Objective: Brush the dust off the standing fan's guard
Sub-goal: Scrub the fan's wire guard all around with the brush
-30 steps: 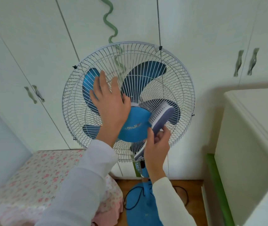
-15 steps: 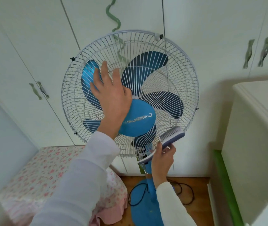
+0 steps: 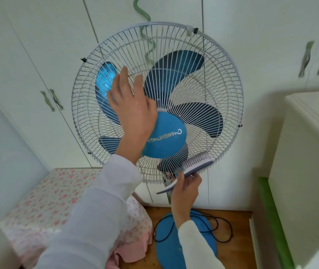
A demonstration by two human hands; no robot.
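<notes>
On the fan's guard (image 3: 203, 61), the left hand (image 3: 133, 111) lies flat, fingers straight and slightly apart.
The right hand (image 3: 184, 189) clamps the brush (image 3: 195, 166) handle, bristles against wires just above its fingers.

Soft even daylight; edges bowed, slightly blurred.
</notes>
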